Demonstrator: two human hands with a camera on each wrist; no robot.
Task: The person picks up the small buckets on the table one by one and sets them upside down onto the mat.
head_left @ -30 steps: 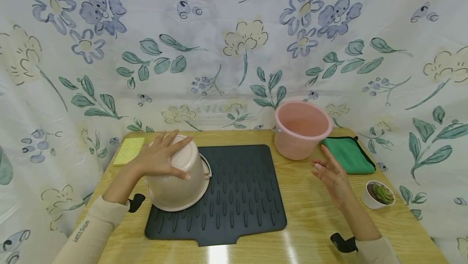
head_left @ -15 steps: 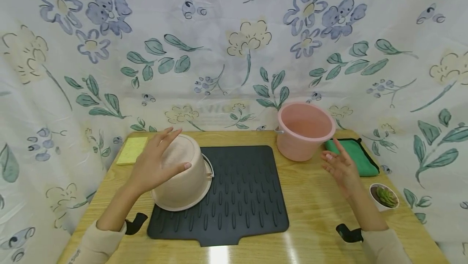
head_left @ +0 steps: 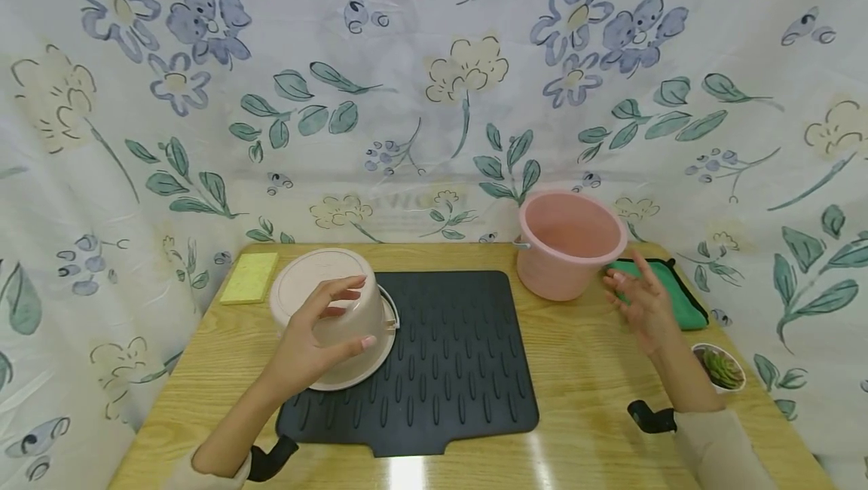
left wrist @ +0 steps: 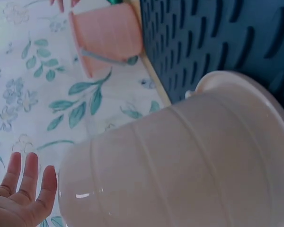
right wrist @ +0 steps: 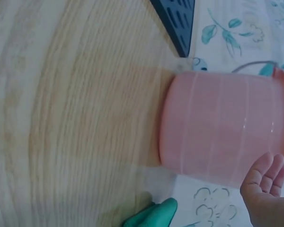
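A cream bucket (head_left: 325, 271) stands upside down on the left part of a dark ribbed drying mat (head_left: 447, 354), its rim down and its base facing up. My left hand (head_left: 312, 339) hovers in front of it with fingers spread and loosely bent, holding nothing; in the left wrist view the fingertips (left wrist: 49, 177) are close beside the bucket's base. A pink bucket (head_left: 563, 264) stands upright at the back right of the table. Near its right side my right hand (head_left: 640, 301) is raised with relaxed fingers and nothing in it, overlapping a folded green cloth (head_left: 671, 298) in the head view.
A yellow cloth (head_left: 249, 277) lies at the back left corner of the wooden table (head_left: 583, 414). By the right edge, partly behind my right forearm, is a small potted succulent (head_left: 722, 368). A floral curtain (head_left: 420, 98) hangs directly behind the table.
My left hand has come off the cream bucket's base and moved toward me and slightly right. My right hand has shifted slightly right. The cream bucket stays on the mat.
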